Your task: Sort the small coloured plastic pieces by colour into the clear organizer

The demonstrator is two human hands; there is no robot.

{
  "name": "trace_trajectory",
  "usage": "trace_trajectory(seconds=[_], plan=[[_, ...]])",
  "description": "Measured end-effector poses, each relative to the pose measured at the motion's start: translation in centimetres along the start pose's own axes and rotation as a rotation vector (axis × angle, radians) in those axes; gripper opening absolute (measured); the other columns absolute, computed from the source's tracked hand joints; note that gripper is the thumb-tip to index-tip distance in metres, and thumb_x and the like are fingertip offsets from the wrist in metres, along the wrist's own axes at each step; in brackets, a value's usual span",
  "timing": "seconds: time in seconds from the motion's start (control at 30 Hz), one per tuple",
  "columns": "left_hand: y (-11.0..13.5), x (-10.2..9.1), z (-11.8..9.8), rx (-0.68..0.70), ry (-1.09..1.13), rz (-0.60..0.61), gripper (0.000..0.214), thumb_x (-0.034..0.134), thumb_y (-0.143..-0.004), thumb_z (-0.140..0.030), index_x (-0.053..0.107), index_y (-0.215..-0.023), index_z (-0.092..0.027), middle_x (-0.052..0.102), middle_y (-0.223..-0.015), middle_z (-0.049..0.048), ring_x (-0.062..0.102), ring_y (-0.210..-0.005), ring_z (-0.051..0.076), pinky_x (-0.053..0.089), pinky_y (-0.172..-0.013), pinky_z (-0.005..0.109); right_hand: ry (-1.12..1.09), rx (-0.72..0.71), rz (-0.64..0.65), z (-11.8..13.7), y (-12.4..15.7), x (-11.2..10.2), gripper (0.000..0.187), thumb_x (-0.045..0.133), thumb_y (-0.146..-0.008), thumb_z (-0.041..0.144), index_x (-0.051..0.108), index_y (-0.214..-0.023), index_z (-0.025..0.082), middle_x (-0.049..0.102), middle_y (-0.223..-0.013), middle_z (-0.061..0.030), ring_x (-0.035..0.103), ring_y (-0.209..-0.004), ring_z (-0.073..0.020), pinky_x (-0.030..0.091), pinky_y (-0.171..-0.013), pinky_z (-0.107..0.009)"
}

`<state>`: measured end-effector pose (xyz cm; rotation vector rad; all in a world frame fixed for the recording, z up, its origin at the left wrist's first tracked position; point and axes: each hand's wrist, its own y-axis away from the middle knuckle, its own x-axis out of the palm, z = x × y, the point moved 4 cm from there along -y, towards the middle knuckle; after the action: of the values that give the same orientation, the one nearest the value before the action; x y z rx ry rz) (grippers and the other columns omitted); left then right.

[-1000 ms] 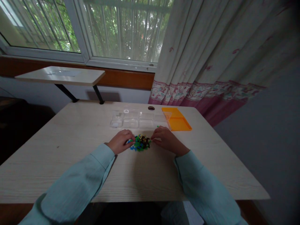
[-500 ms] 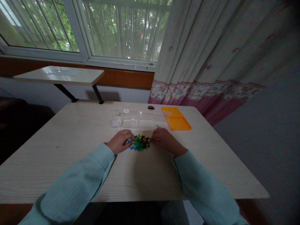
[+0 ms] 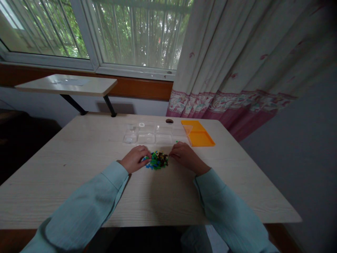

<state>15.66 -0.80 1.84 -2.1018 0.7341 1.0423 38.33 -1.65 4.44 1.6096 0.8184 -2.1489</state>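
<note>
A small heap of coloured plastic pieces (image 3: 158, 160), green, blue, black and yellow, lies on the pale wooden table (image 3: 79, 165). My left hand (image 3: 135, 159) rests curled against the heap's left side, fingers bent inward. On the heap's right side my right hand (image 3: 184, 156) lies with its fingers bent and fingertips at the pieces. Whether either hand pinches a piece is too small to tell. Both arms wear light blue sleeves.
A clear plastic box with several compartments (image 3: 155, 134) lies behind the heap. An orange lid or tray (image 3: 198, 133) joins its right end. A cable hole (image 3: 169, 121) sits near the far edge. A side table (image 3: 65, 84), window and curtain (image 3: 237, 70) stand beyond.
My right hand has drawn slightly left, closer to the heap. The left hand has stayed in place.
</note>
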Motion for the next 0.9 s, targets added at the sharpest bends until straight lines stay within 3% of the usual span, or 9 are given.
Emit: trace_trajectory(seconds=[0.3, 0.63, 0.9], plan=[[0.0, -0.1, 0.0, 0.0, -0.005, 0.006, 0.019, 0.049, -0.09, -0.032, 0.063, -0.094, -0.019, 0.059, -0.093, 0.0069, 0.054, -0.091, 0.019, 0.044, -0.084, 0.034, 0.131, 0.337, -0.372, -3.6, 0.9, -1.3, 0.018, 0.057, -0.088, 0.032, 0.072, -0.083, 0.023, 0.068, -0.086, -0.004, 0.051, -0.09, -0.0208, 0.03, -0.079, -0.035], [0.0, 0.1, 0.2, 0.025, -0.003, 0.001, 0.019, 0.048, -0.09, -0.032, 0.063, -0.094, -0.019, 0.059, -0.092, 0.0069, 0.054, -0.089, 0.018, 0.044, -0.083, 0.033, 0.177, 0.544, -0.411, -6.3, 1.5, -0.2, 0.019, 0.057, -0.088, 0.033, 0.073, -0.089, 0.024, 0.065, -0.095, -0.0051, 0.046, -0.095, -0.0229, 0.029, -0.079, -0.035], [-0.1, -0.1, -0.1, 0.018, -0.007, 0.007, 0.019, 0.048, -0.09, -0.032, 0.062, -0.093, -0.019, 0.059, -0.093, 0.007, 0.053, -0.089, 0.019, 0.044, -0.082, 0.032, 0.138, 0.528, -0.472, -7.1, 1.8, 0.4, 0.024, 0.053, -0.087, 0.034, 0.074, -0.086, 0.022, 0.065, -0.093, -0.0071, 0.046, -0.093, -0.0239, 0.03, -0.079, -0.037]])
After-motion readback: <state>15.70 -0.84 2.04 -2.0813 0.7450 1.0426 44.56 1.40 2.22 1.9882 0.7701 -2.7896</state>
